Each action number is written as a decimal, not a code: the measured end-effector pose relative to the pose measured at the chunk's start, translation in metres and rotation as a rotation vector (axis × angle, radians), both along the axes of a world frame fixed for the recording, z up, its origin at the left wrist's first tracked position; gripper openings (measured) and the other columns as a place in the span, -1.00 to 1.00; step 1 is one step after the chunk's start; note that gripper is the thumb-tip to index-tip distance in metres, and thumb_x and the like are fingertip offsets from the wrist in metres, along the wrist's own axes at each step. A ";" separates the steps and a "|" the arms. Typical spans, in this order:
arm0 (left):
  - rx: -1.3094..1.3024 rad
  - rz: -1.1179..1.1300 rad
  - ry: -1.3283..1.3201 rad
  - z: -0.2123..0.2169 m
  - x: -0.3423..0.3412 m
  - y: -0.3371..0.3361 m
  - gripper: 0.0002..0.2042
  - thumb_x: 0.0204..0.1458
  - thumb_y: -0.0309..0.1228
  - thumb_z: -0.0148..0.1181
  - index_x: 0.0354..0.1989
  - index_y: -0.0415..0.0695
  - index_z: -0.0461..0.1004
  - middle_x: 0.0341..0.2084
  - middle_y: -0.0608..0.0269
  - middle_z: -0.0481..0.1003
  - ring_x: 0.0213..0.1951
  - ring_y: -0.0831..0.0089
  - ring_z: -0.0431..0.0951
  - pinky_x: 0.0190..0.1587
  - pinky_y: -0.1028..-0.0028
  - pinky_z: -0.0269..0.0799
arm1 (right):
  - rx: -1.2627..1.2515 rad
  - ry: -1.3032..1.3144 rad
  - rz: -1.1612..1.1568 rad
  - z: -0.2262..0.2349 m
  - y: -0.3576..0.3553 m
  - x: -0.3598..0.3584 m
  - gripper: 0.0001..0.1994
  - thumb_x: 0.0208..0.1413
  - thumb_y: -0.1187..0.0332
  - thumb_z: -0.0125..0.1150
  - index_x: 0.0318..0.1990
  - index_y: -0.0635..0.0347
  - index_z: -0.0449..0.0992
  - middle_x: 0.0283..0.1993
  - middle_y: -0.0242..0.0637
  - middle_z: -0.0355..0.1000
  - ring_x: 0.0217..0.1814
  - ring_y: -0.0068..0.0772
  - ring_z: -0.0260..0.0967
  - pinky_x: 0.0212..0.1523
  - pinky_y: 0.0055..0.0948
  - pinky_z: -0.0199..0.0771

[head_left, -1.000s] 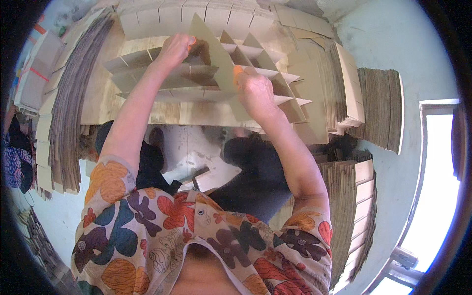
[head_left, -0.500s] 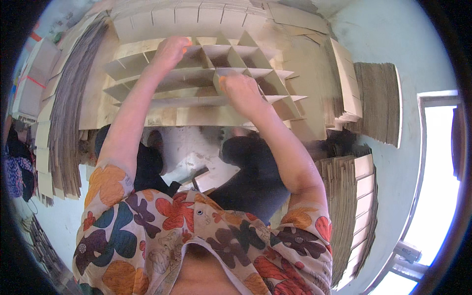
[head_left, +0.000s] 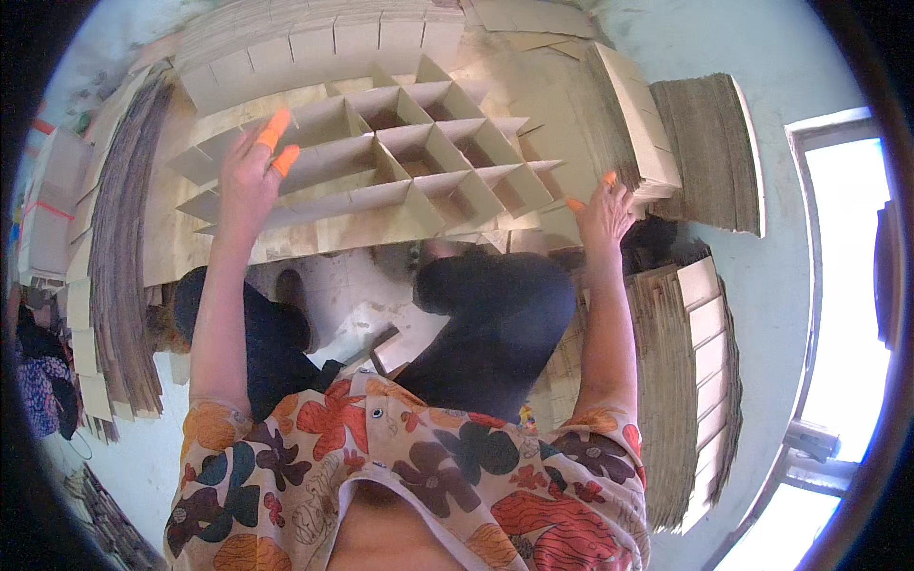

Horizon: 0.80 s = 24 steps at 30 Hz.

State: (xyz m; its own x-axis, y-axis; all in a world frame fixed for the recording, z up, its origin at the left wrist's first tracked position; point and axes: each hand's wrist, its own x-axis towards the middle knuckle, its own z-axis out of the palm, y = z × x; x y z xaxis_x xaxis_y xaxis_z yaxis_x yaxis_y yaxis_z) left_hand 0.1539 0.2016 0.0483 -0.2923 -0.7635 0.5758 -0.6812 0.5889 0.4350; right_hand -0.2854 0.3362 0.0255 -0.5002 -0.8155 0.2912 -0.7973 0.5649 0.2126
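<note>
left hand (head_left: 249, 171): mine, laid on the left part of the cardboard divider grid (head_left: 381, 167). Fingers loosely spread, palm down on the strips, pinching nothing. Judging by the pose, it pins the grid so the lattice doesn't slide or fold.
right hand (head_left: 602, 211): fingers spread, empty, just past the grid's right corner, fingertips at the edge of the flat strip stack (head_left: 633, 124). Can't tell if it actually touches the stack.
finger cots (head_left: 276, 128): orange, on the left fingertips; orange tips on the right too. Likely grip and edge protection.
grid position: straight ahead of me, past my knees, lying flat on a layer of cardboard sheets (head_left: 314, 238). Cells open upward, slats interlocked at a slant; it looks partly racked, not square.
stacks, left: tall pile of cardboard on edge (head_left: 119, 247), arcing along my left side, in arm's reach.
stacks, right: ribbed bundle (head_left: 709, 157) beyond the strip stack, more strips piled by my right leg (head_left: 681, 381).
posture: seated low, dark trousers (head_left: 495, 314), legs apart, so both hands reach the grid.
floor (head_left: 357, 305): pale, scrap pieces between my legs.
</note>
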 end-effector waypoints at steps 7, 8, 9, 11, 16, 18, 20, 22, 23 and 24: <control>0.080 0.046 -0.016 -0.019 0.013 0.021 -0.64 -0.14 -0.49 0.28 -0.07 -0.13 0.49 -0.20 0.11 0.52 -0.16 0.20 0.48 -0.10 0.34 0.40 | -0.176 -0.142 0.098 -0.013 -0.003 -0.042 -0.53 -0.22 0.22 0.39 -0.14 0.21 0.39 -0.16 -0.10 0.38 -0.07 -0.04 0.34 -0.18 -0.16 0.39; 0.080 0.046 -0.018 -0.020 0.014 0.023 -0.64 -0.14 -0.49 0.28 -0.08 -0.13 0.49 -0.21 0.12 0.52 -0.16 0.21 0.49 -0.11 0.34 0.41 | -0.243 -0.153 0.124 -0.012 -0.003 -0.044 -0.55 -0.22 0.22 0.39 -0.17 0.20 0.40 -0.19 -0.10 0.40 -0.11 -0.03 0.36 -0.19 -0.15 0.39; 0.050 0.036 -0.023 -0.021 0.017 0.024 -0.64 -0.14 -0.51 0.28 -0.08 -0.13 0.49 -0.23 0.11 0.52 -0.18 0.22 0.50 -0.13 0.35 0.41 | -0.310 -0.163 0.150 -0.011 -0.003 -0.045 -0.57 -0.22 0.21 0.39 -0.20 0.20 0.41 -0.22 -0.09 0.42 -0.14 -0.02 0.38 -0.20 -0.15 0.39; -0.006 0.014 -0.034 -0.023 0.021 0.025 -0.63 -0.14 -0.54 0.28 -0.07 -0.13 0.50 -0.25 0.09 0.52 -0.22 0.24 0.51 -0.18 0.37 0.41 | -0.346 -0.188 0.083 -0.003 -0.003 -0.044 -0.61 -0.15 0.10 0.33 -0.29 0.21 0.44 -0.33 -0.05 0.46 -0.22 0.05 0.41 -0.24 -0.10 0.38; -0.010 0.019 -0.001 -0.033 0.024 0.029 -0.68 -0.16 -0.54 0.29 -0.14 -0.16 0.52 -0.27 0.09 0.54 -0.23 0.21 0.52 -0.18 0.35 0.42 | -0.161 -0.261 -0.015 0.014 -0.009 -0.041 -0.52 -0.07 -0.08 0.20 -0.39 0.26 0.45 -0.37 -0.01 0.47 -0.21 0.08 0.40 -0.22 -0.06 0.37; 0.010 0.019 0.031 -0.038 0.023 0.031 -0.69 -0.17 -0.52 0.30 -0.17 -0.15 0.53 -0.31 0.10 0.53 -0.26 0.20 0.51 -0.20 0.34 0.42 | -0.152 -0.222 -0.043 0.015 -0.010 -0.040 -0.50 -0.05 -0.12 0.15 -0.38 0.26 0.45 -0.37 0.01 0.47 -0.22 0.10 0.41 -0.22 -0.06 0.37; 0.043 0.023 0.063 -0.039 0.022 0.034 -0.71 -0.18 -0.48 0.31 -0.20 -0.13 0.54 -0.37 0.11 0.52 -0.30 0.19 0.50 -0.23 0.32 0.41 | -0.189 -0.159 -0.060 0.020 -0.011 -0.034 -0.49 -0.03 -0.14 0.11 -0.38 0.24 0.45 -0.39 0.03 0.47 -0.23 0.12 0.41 -0.23 -0.06 0.38; 0.059 0.038 0.039 -0.034 0.023 0.038 -0.71 -0.18 -0.46 0.31 -0.21 -0.13 0.54 -0.40 0.12 0.52 -0.32 0.18 0.49 -0.24 0.33 0.41 | -0.274 -0.073 -0.066 0.034 -0.012 -0.028 -0.49 0.00 -0.15 0.08 -0.38 0.23 0.46 -0.40 0.04 0.47 -0.26 0.15 0.42 -0.24 -0.06 0.39; 0.068 0.040 0.029 -0.032 0.024 0.040 -0.71 -0.19 -0.45 0.31 -0.21 -0.12 0.54 -0.42 0.12 0.51 -0.33 0.18 0.49 -0.25 0.33 0.41 | -0.360 -0.096 -0.035 0.051 -0.011 -0.020 -0.58 0.03 -0.04 0.10 -0.38 0.21 0.46 -0.43 0.04 0.47 -0.31 0.18 0.42 -0.28 -0.02 0.38; 0.050 0.037 0.019 -0.034 0.025 0.040 -0.71 -0.19 -0.44 0.32 -0.21 -0.13 0.54 -0.41 0.12 0.52 -0.32 0.17 0.49 -0.25 0.33 0.41 | -0.447 -0.083 0.044 0.062 -0.011 -0.017 -0.62 0.05 0.02 0.10 -0.39 0.23 0.45 -0.43 0.05 0.46 -0.37 0.13 0.42 -0.31 -0.06 0.38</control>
